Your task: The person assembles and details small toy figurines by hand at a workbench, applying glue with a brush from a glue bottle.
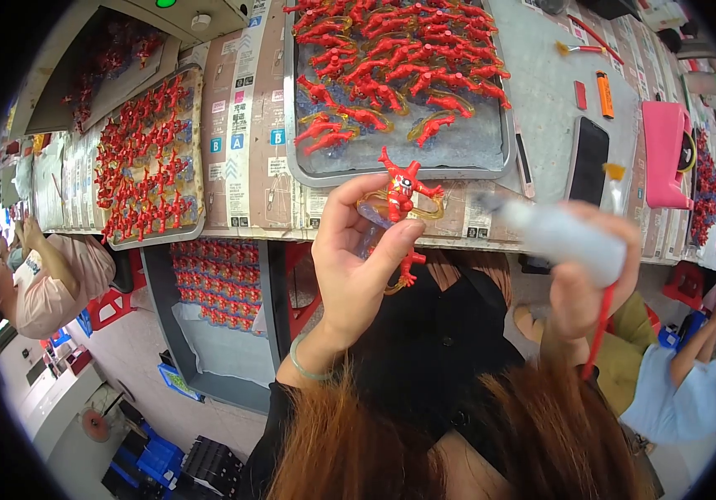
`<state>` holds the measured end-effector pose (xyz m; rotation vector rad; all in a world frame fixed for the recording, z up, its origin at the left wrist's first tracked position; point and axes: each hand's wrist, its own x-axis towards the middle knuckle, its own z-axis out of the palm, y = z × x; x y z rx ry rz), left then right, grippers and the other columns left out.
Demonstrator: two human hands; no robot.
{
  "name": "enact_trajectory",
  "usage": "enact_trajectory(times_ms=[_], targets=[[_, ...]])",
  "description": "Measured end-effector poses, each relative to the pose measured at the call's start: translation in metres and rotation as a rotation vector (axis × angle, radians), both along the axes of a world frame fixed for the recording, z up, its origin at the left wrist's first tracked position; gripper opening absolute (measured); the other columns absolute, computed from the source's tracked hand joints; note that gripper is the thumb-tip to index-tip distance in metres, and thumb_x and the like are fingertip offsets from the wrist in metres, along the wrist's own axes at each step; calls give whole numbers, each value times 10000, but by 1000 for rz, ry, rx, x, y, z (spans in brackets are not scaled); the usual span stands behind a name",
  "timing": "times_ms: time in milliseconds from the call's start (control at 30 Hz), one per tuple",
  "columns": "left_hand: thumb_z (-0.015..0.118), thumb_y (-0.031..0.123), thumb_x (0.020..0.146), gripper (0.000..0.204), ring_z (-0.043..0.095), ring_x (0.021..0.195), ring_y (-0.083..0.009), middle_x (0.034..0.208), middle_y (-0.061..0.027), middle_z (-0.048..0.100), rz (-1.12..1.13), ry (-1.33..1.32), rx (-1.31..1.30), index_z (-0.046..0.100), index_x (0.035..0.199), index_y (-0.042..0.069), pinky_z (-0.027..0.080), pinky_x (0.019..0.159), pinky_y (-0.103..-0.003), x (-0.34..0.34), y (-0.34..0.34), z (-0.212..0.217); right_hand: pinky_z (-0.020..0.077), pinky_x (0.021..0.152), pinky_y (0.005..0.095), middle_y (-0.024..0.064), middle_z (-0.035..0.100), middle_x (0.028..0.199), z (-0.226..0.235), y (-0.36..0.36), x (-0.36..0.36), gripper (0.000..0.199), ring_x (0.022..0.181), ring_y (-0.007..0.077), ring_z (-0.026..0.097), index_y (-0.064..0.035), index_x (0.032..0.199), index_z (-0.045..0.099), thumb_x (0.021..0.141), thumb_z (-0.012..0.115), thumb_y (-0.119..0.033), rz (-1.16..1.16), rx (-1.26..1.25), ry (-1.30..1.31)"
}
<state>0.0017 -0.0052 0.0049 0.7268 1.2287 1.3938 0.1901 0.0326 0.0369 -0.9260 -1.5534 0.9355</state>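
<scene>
My left hand (356, 262) is raised in front of me and pinches a small red toy figure (402, 185) with a clear yellowish ring around its body; a second red figure (409, 265) shows just below my fingers. My right hand (584, 279) grips a white squeeze bottle (559, 236) pointing left toward the figure, together with a red-handled brush (601, 321) whose bristle tip (614, 173) sticks up. A green bangle (308, 367) sits on my left wrist.
A metal tray (501, 158) with several red figures lies on the table ahead. Another tray of figures (151, 158) stands at the left, more on a shelf (218, 275) below. A dark phone (588, 158), a pink case (666, 150) and an orange lighter (605, 93) lie at right. People sit at left and lower right.
</scene>
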Motion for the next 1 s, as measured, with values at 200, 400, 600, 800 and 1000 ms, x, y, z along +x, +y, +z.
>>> enact_trajectory(times_ms=[200, 400, 600, 800, 1000], targets=[[544, -13, 757, 343, 512, 756, -81, 876, -55, 519, -12, -73, -32, 401, 1069, -2, 418, 675, -196, -3, -2, 5, 387, 822, 311, 129, 474, 1044, -46, 65, 32, 351, 967, 190, 479, 17, 1049, 419, 724, 552, -4, -329, -210, 264], [499, -10, 784, 275, 513, 724, -85, 821, -56, 497, -50, -177, -10, 392, 1037, -3, 453, 657, -219, -1, -2, 7, 410, 680, 256, 82, 539, 842, -112, 123, 55, 372, 712, 143, 508, 25, 1001, 454, 700, 641, -89, -516, -60, -481], [475, -4, 794, 233, 487, 697, -59, 845, -36, 471, -87, -186, -65, 417, 1019, -10, 430, 638, -203, -3, -2, 6, 421, 664, 241, 80, 549, 840, -84, 88, 28, 266, 722, 127, 518, 12, 941, 499, 747, 620, -126, -651, 198, -271], [468, -4, 788, 216, 468, 720, -46, 893, -23, 467, -234, -78, -100, 424, 999, -4, 405, 636, -186, 2, 1, 10, 432, 677, 207, 64, 576, 805, -11, 21, -20, 95, 741, 93, 541, 25, 867, 539, 787, 537, -27, 260, -578, 90], [485, 20, 790, 170, 450, 680, -37, 836, -13, 482, -286, 79, -112, 448, 955, -1, 380, 591, -182, 4, -1, 6, 443, 668, 204, 58, 587, 803, -13, 18, -24, 116, 757, 85, 559, 38, 853, 545, 761, 574, -26, 371, -843, 127]])
